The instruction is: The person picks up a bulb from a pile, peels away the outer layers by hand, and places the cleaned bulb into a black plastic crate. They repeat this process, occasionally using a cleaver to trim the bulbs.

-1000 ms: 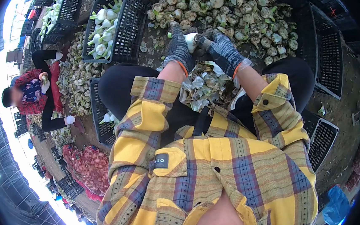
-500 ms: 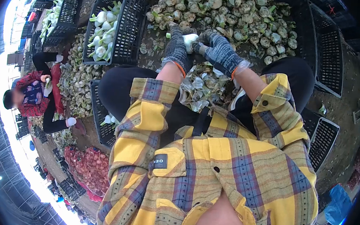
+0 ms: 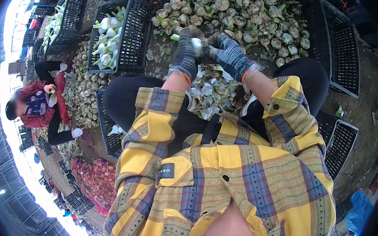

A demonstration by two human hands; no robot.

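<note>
My left hand (image 3: 187,51), in a grey knit glove, is wrapped round a white garlic bulb (image 3: 197,45) whose short green stem sticks out to the left. My right hand (image 3: 231,55), gloved alike, has its fingers curled and thumb drawn in at the bulb's right side. What lies between those fingertips is hidden. Below both hands is a pile of papery garlic peels (image 3: 213,91) between my legs. Just beyond them lies a big heap of unpeeled garlic bulbs (image 3: 241,18) with dirty skins.
A black crate (image 3: 135,36) of clean white garlic stands to the left, another crate (image 3: 72,20) farther off. Crates (image 3: 343,50) also stand at the right. A seated co-worker (image 3: 39,104) is at far left beside more garlic (image 3: 82,96). Red net sacks (image 3: 95,179) lie lower left.
The bulb has turned and shifted slightly left in my left hand, with less of its white side showing. My right hand stays close, its fingers moved slightly. The view has shifted a little.
</note>
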